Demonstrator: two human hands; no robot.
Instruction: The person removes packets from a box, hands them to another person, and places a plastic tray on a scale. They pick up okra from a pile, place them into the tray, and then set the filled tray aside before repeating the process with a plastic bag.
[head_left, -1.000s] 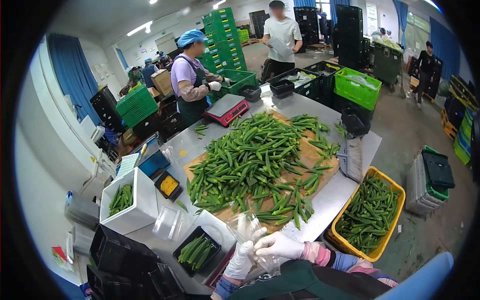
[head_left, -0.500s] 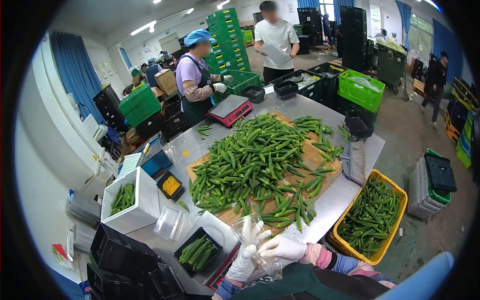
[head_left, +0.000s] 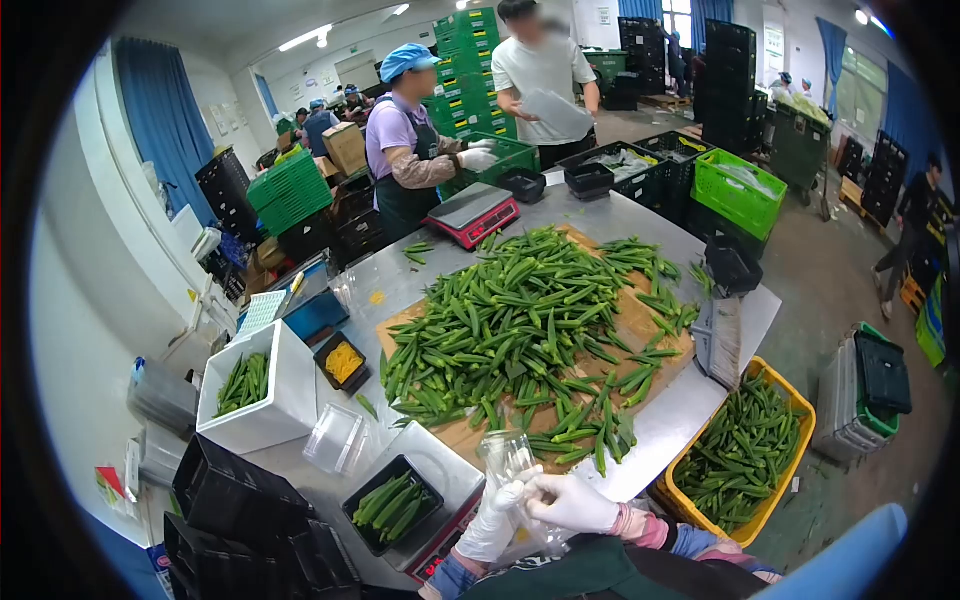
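Observation:
Both my hands wear white gloves and are close together at the near edge of the table. My left hand (head_left: 492, 522) grips a clear plastic lid (head_left: 506, 455). My right hand (head_left: 574, 503) pinches the same lid beside the left fingers; its lower part shows beneath the hands. Left of them, a black tray (head_left: 434, 510) of okra (head_left: 392, 507) sits on a scale (head_left: 452, 540). Just beyond my hands spreads a big heap of okra (head_left: 500, 320) on a brown board (head_left: 650, 350).
At left are clear lids (head_left: 338, 440), a white box (head_left: 292, 408) with okra, a small black tray of yellow bands (head_left: 343, 364) and black trays (head_left: 235, 495). A yellow crate (head_left: 806, 410) of okra stands right, near a brush (head_left: 722, 345). Two people (head_left: 405, 150) stand across the table.
The view has shifted slightly. My hands stay together on the clear lid, which now stands more upright. Across the table, the person in the blue cap has turned, hands further right.

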